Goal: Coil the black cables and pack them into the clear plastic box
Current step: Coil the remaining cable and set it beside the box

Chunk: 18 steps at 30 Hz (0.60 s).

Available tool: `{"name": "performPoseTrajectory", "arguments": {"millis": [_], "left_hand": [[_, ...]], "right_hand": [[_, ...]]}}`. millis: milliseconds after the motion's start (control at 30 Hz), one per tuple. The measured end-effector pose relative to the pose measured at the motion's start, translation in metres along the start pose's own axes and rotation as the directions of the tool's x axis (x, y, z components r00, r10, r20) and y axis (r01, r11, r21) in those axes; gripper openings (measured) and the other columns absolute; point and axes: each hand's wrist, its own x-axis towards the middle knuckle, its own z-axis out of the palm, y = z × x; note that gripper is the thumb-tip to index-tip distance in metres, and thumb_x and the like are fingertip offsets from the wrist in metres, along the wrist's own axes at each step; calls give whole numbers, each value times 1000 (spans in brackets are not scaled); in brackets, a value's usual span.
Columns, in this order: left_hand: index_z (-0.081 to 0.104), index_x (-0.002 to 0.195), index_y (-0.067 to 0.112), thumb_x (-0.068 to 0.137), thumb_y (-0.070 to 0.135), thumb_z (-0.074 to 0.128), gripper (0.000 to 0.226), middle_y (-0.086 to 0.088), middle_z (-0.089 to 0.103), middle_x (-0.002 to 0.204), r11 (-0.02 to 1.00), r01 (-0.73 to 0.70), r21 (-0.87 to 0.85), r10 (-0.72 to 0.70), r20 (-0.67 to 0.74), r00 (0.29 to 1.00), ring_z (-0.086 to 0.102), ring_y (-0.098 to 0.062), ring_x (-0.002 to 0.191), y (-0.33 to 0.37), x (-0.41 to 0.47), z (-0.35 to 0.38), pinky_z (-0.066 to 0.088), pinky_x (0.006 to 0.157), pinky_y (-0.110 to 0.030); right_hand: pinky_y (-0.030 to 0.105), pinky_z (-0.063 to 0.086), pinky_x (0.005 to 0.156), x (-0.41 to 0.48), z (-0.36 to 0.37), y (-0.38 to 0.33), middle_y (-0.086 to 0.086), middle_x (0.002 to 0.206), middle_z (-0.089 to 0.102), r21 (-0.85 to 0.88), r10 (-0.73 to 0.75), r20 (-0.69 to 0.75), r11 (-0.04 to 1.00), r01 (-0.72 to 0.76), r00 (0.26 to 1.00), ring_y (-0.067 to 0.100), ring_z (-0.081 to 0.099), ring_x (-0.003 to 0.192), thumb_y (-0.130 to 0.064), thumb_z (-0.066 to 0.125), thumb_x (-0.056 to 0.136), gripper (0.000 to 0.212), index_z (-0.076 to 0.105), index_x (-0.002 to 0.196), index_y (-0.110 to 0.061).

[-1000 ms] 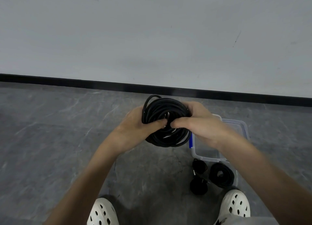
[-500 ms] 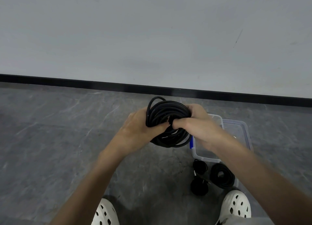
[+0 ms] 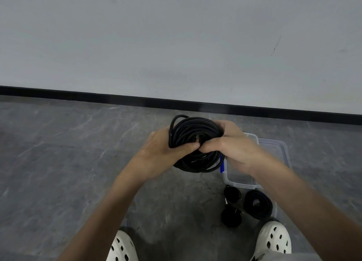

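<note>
Above the grey floor [image 3: 78,162]: thick black coiled cable [image 3: 194,143] gripped by left hand [image 3: 164,154] and right hand [image 3: 233,149].
Both clamped on it; clear plastic box [image 3: 274,143] at 3 o'clock.

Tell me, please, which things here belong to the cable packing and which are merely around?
Part of the job:
- large black cable coil, held by left hand and right hand
- clear plastic box
- three smaller black coils

Not part of it:
- white perforated shoes

Thick black cable coil [image 3: 194,143] (hand-held)
</note>
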Motion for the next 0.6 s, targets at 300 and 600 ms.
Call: {"name": "performPoseTrajectory", "arguments": {"millis": [300,600], "left_hand": [[67,113,22,86,25,69,27,8,73,100,991,-12,-132,11,-9,1000,68,-2,96,5,-1,3,54,82,-21],[68,110,17,87,15,68,23,3,74,101,964,12,-267,-14,-6,1000,69,-8,97,11,-2,5,54,82,-20]], "right_hand": [[40,53,93,-1,-1,-1,18,107,67,-57,-54,7,997,54,999,27,66,101,19,58,75,47,59,113,-8],[53,49,96,-3,-13,-4,19,120,63,-28,73,184,997,-69,980,31,63,110,11,62,81,53,50,127,-13]]}}
